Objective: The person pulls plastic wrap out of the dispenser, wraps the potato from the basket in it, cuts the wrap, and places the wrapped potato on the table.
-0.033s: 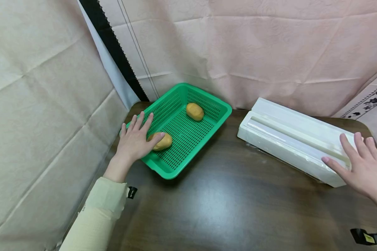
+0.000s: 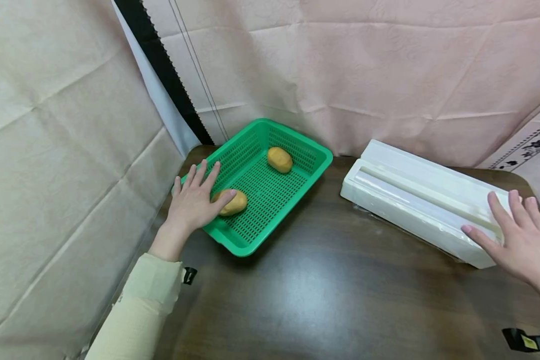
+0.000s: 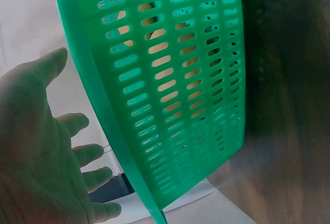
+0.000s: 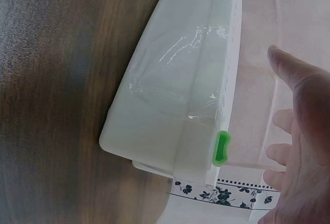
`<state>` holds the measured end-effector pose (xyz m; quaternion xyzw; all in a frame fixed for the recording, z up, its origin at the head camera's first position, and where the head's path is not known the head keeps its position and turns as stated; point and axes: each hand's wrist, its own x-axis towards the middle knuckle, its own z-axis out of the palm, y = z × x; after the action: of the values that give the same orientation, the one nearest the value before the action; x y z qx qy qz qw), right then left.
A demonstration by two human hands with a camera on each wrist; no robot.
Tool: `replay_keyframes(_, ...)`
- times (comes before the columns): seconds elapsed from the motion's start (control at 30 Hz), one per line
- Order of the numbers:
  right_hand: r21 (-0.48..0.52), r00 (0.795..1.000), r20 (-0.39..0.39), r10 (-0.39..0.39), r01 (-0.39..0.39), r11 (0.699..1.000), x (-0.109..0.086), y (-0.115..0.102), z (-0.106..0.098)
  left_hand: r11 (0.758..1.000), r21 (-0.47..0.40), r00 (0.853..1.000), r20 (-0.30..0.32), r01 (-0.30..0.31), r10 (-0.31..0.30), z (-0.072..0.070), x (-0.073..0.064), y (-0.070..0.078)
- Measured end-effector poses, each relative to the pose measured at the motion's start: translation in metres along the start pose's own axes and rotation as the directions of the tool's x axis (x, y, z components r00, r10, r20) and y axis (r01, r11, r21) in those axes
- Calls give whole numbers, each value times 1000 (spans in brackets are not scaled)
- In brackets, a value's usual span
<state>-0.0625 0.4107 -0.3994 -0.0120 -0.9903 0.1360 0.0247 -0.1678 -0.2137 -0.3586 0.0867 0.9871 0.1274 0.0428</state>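
My left hand [image 2: 191, 205] hovers with spread fingers over the left side of a green plastic basket [image 2: 239, 250]. In the left wrist view the hand [image 3: 38, 152] is above the basket's rim [image 3: 87, 79], apart from it. Two potatoes lie in the basket: one potato [image 2: 237, 204] partly behind my left thumb, another potato [image 2: 280, 160] near the far corner. My right hand [image 2: 524, 237], fingers apart, is over the right end of a white cling film dispenser [image 2: 387, 197]. A green slide cutter [image 4: 221, 148] shows at the dispenser's end in the right wrist view. Neither hand holds anything.
The basket and dispenser stand apart on a dark brown wooden table [image 2: 297, 290]. Pale cloth [image 2: 364, 75] hangs behind the table, and more cloth [image 2: 63, 175] hangs along the left. Clear film [image 4: 175, 53] covers the dispenser's front.
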Motion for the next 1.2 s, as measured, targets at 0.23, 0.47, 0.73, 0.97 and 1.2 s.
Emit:
replay_keyframes(0.23,8,1000,-13,-5,5,1000,-4,3,1,1000,0,1000,5,7,-7,2,-4,1)
replay_keyframes(0.47,-5,1000,2,17,-17,1000,-9,-2,-2,1000,10,1000,-6,1,-1,0,-4,3)
replay_keyframes(0.73,4,997,-67,-47,48,999,-12,-1,-5,1000,12,1000,-15,-5,5,-3,-4,12)
replay_keyframes(0.97,18,997,-66,-44,46,999,-12,-13,-14,999,5,999,-25,-42,42,-3,0,35)
replay_keyframes(1.2,-6,998,-47,-52,52,999,-14,-28,-21,996,17,996,-28,-87,87,-1,6,68)
